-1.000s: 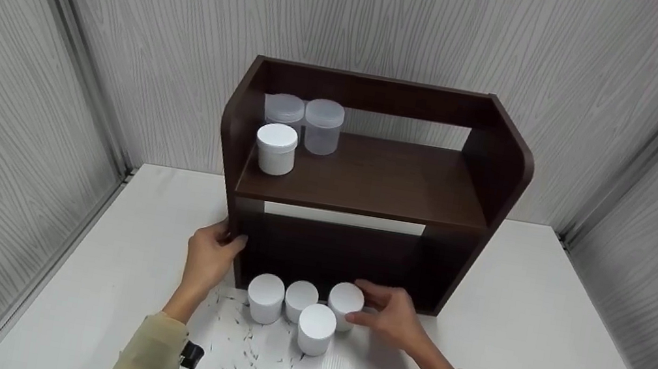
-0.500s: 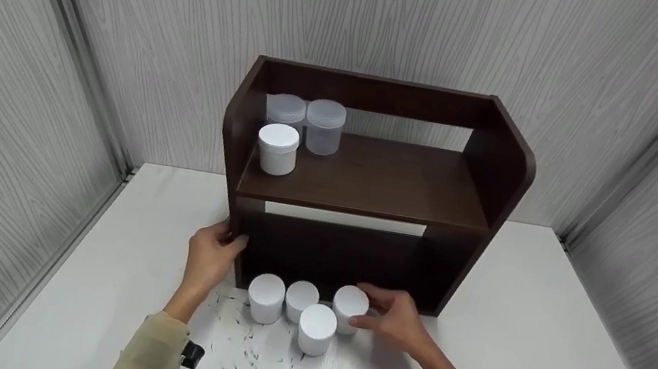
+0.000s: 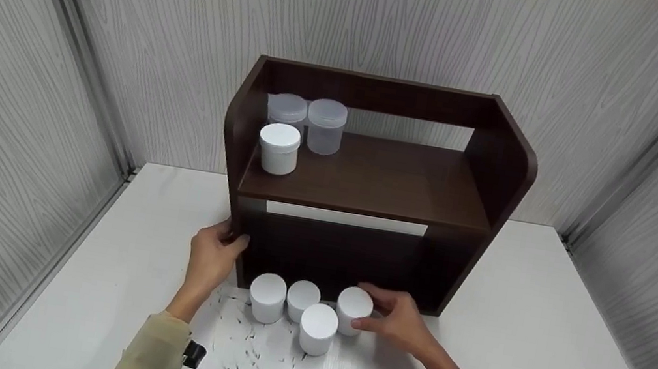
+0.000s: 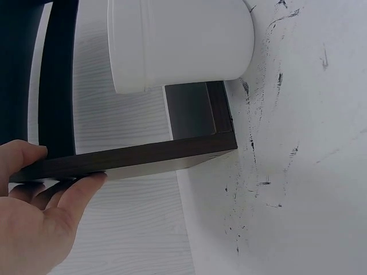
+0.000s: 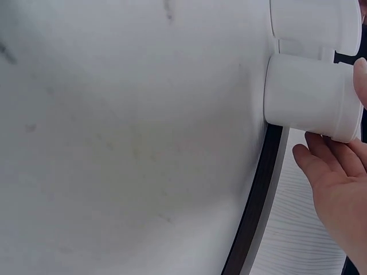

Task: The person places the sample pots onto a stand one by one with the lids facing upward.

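My left hand (image 3: 213, 257) grips the left side panel of a dark brown two-tier shelf (image 3: 369, 178), thumb on the inner face and fingers outside; the left wrist view shows the panel (image 4: 143, 154) between them. With thumb and fingers, my right hand (image 3: 403, 322) holds a white lidded jar (image 3: 353, 307) at the right end of a group, upright by the shelf's lower front edge. Beside it stand a front white jar (image 3: 318, 328), a smaller white jar (image 3: 303, 299) and a left white jar (image 3: 267, 297). In the right wrist view the held jar (image 5: 307, 97) has its base at the table.
On the upper tier, at the left, stand two clear lidded jars (image 3: 325, 128) behind a white jar (image 3: 278, 149). Dark scuff marks (image 3: 249, 357) spot the white table (image 3: 540, 350). Grey wood-grain walls (image 3: 395, 17) rise on three sides.
The jar in my right hand has shifted slightly right, away from the other jars, and the hand moved with it. My left hand stays on the side panel.
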The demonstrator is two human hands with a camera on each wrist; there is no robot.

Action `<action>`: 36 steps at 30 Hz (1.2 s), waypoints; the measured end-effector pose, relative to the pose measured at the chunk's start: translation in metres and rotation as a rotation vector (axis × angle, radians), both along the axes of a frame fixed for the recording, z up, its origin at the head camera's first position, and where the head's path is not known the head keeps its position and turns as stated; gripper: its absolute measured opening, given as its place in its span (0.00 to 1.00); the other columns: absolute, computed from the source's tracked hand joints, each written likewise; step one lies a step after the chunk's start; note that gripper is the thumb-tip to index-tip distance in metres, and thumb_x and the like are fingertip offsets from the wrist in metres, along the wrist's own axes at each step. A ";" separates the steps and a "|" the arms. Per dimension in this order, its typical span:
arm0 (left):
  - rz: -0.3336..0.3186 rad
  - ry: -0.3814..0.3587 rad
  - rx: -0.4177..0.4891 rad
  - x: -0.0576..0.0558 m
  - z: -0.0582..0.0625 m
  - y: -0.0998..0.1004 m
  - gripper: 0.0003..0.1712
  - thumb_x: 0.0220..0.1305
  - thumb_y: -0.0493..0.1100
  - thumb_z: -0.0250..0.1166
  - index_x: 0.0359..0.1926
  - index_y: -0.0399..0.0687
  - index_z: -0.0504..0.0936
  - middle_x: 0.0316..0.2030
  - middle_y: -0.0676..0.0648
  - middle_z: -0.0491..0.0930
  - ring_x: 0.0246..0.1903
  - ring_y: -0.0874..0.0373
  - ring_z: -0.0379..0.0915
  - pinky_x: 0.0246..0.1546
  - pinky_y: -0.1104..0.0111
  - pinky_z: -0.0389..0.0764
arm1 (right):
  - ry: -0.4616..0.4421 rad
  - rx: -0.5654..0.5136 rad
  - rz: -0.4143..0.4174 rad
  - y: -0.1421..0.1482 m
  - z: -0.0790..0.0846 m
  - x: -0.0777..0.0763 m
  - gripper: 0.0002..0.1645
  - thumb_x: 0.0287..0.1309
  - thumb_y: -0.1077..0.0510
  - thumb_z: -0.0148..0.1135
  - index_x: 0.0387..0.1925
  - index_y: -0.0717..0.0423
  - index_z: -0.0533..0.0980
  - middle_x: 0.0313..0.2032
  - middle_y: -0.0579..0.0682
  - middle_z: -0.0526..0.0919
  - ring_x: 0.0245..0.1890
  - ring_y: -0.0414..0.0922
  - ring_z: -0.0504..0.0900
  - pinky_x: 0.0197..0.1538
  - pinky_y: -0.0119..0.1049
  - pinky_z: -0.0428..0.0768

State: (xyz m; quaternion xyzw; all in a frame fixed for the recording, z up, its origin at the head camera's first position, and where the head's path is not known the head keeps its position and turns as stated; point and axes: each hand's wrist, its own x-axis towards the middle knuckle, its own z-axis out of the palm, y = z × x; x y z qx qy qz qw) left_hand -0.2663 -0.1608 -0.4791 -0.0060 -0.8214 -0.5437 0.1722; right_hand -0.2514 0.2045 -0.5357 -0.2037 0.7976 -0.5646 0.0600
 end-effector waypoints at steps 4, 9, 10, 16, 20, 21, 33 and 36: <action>0.006 0.005 -0.003 -0.001 0.000 0.001 0.24 0.70 0.36 0.68 0.63 0.26 0.80 0.51 0.32 0.86 0.49 0.43 0.86 0.46 0.62 0.85 | -0.009 -0.020 -0.001 0.004 0.000 0.002 0.45 0.50 0.62 0.84 0.68 0.71 0.74 0.66 0.67 0.77 0.67 0.61 0.76 0.65 0.42 0.77; 0.012 0.012 -0.009 -0.002 0.001 0.000 0.23 0.70 0.36 0.67 0.62 0.27 0.81 0.50 0.32 0.86 0.49 0.43 0.86 0.45 0.61 0.86 | -0.019 -0.029 0.009 0.006 0.001 0.003 0.46 0.50 0.62 0.84 0.68 0.70 0.73 0.67 0.66 0.76 0.67 0.61 0.76 0.65 0.41 0.77; 0.013 0.013 -0.010 -0.002 0.001 0.000 0.23 0.70 0.36 0.67 0.62 0.27 0.81 0.50 0.32 0.86 0.49 0.42 0.86 0.45 0.60 0.86 | -0.018 -0.025 0.010 0.006 0.001 0.003 0.46 0.51 0.61 0.84 0.68 0.70 0.74 0.67 0.66 0.76 0.67 0.60 0.76 0.65 0.40 0.77; 0.008 0.002 -0.002 -0.002 0.000 0.001 0.25 0.70 0.36 0.67 0.63 0.25 0.79 0.52 0.30 0.85 0.50 0.40 0.86 0.48 0.57 0.86 | 0.004 -0.012 0.016 0.009 -0.002 0.003 0.44 0.51 0.61 0.84 0.67 0.72 0.74 0.66 0.66 0.78 0.67 0.60 0.76 0.64 0.39 0.77; 0.012 0.006 -0.003 -0.001 0.000 0.001 0.25 0.70 0.36 0.67 0.63 0.24 0.79 0.51 0.30 0.85 0.50 0.40 0.86 0.47 0.57 0.86 | 0.000 -0.019 0.026 0.009 -0.003 0.002 0.45 0.51 0.62 0.84 0.68 0.71 0.74 0.66 0.67 0.77 0.67 0.60 0.75 0.65 0.40 0.76; 0.013 0.008 -0.003 -0.001 0.000 0.002 0.25 0.69 0.36 0.67 0.62 0.25 0.79 0.51 0.30 0.85 0.50 0.41 0.86 0.47 0.57 0.86 | -0.004 -0.020 0.028 0.009 -0.003 0.002 0.45 0.50 0.62 0.84 0.68 0.70 0.74 0.67 0.67 0.77 0.68 0.60 0.75 0.65 0.40 0.76; 0.017 -0.011 0.004 -0.001 -0.001 0.001 0.24 0.70 0.36 0.67 0.62 0.26 0.80 0.51 0.31 0.86 0.50 0.41 0.86 0.46 0.60 0.86 | -0.030 -0.021 0.030 0.011 -0.003 0.002 0.45 0.50 0.61 0.84 0.68 0.70 0.74 0.66 0.65 0.78 0.67 0.59 0.76 0.64 0.39 0.77; 0.021 -0.014 0.009 -0.001 -0.001 0.001 0.23 0.69 0.36 0.67 0.61 0.26 0.81 0.51 0.31 0.86 0.50 0.41 0.86 0.45 0.62 0.86 | -0.021 -0.023 0.032 0.011 -0.003 0.002 0.44 0.51 0.62 0.84 0.67 0.70 0.75 0.65 0.65 0.78 0.67 0.60 0.76 0.64 0.40 0.77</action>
